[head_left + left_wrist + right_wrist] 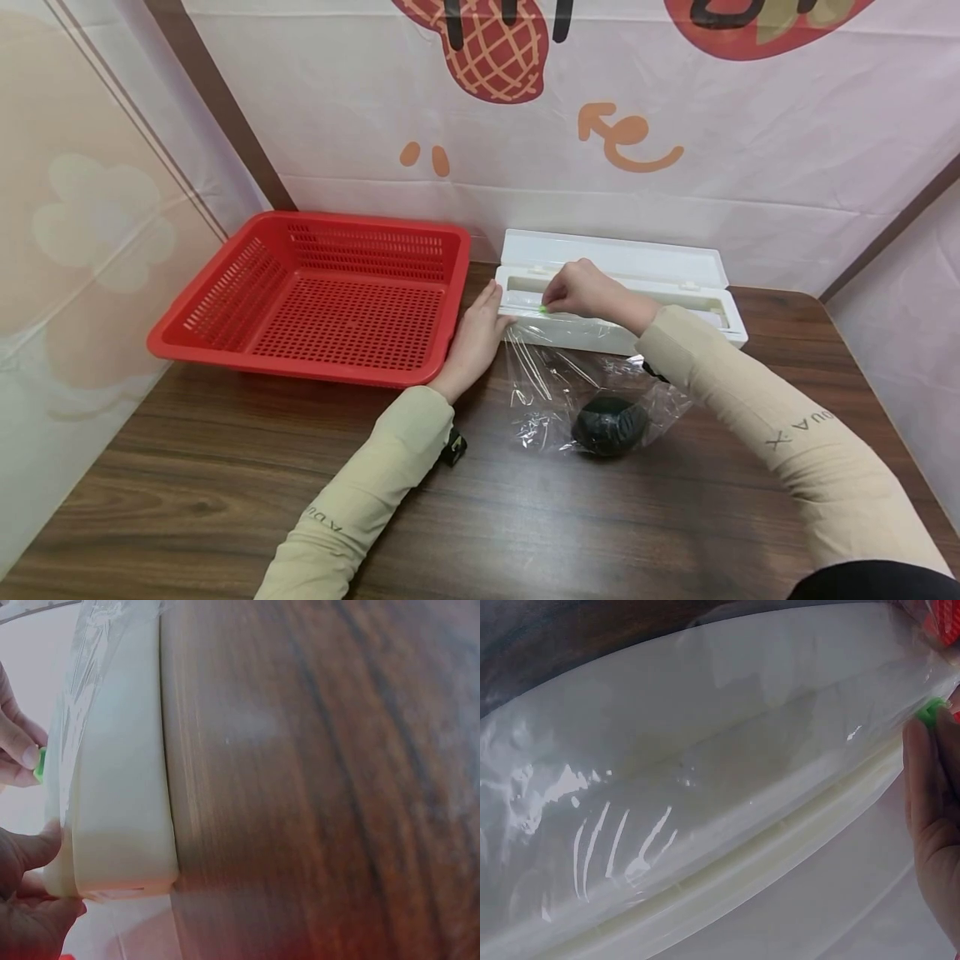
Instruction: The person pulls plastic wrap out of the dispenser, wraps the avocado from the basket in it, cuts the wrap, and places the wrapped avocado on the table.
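A white cling film dispenser [577, 335] lies on the table with its lid [611, 254] raised. My left hand [474, 337] holds its left end, thumb at the front edge and fingers against the end; the left wrist view shows the thumb [37, 847] beside the film. Along the top edge, my right hand [588, 292] pinches a small green slide cutter [40, 765] near the left end. Clear cling film [536, 387] hangs from the dispenser over its front and onto the table. A dark, oval, avocado-like fruit [611, 425] sits at the film's near part.
To the left of the dispenser stands a red plastic basket [303, 367] with slotted sides. The brown wooden table [480, 533] extends toward me. A printed cloth [337, 108] hangs behind the table, and more cloth covers both sides.
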`<state>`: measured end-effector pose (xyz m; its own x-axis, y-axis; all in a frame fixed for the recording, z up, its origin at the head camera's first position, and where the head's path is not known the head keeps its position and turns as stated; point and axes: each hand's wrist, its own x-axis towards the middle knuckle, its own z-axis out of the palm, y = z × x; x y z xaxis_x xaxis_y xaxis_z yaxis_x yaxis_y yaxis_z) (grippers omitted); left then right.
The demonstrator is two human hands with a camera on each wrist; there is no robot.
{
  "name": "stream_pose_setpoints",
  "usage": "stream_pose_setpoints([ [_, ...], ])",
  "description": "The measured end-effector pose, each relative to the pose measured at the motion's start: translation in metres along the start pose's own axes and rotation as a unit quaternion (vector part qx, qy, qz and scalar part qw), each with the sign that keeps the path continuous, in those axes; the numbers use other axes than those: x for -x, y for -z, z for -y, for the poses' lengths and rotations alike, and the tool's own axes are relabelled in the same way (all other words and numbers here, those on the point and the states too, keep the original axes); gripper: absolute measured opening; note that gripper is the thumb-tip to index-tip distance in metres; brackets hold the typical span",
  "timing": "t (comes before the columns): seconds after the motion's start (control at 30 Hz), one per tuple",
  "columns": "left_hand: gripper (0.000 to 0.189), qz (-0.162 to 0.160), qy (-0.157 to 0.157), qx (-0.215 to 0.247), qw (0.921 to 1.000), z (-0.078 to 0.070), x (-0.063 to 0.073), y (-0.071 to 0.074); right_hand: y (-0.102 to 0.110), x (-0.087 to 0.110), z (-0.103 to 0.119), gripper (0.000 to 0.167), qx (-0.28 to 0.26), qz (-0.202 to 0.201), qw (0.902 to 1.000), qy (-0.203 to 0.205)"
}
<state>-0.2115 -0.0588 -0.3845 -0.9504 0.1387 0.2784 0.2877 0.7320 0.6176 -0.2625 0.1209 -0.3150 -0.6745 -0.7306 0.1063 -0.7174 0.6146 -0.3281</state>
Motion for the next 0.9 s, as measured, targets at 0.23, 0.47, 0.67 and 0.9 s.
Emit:
stream_pose_setpoints([
  [0.23, 0.056, -0.001, -0.006, 0.001, 1.0000, 0.0005, 0.0009, -0.0002, -0.0002, 0.0014, -0.0008, 0.007, -0.003, 0.006, 0.9999, -0.008],
  [0.47, 0.056, -0.002, -0.006, 0.003, 1.0000, 0.0015, 0.0004, -0.0019, 0.0000, 0.0029, -0.0010, 0.007, -0.001, 0.008, 0.9999, -0.007],
  [0.67, 0.056, 0.001, -0.004, 0.002, 1.0000, 0.0015, 0.0002, -0.0018, 0.0014, 0.0044, -0.0007, 0.007, -0.001, 0.006, 0.9999, -0.010],
  [0.9, 0.055, -0.001, -0.003, 0.003, 1.0000, 0.0012, 0.0004, -0.0009, 0.0019, 0.0057, -0.0038, 0.007, -0.003, 0.004, 0.9999, -0.013],
])
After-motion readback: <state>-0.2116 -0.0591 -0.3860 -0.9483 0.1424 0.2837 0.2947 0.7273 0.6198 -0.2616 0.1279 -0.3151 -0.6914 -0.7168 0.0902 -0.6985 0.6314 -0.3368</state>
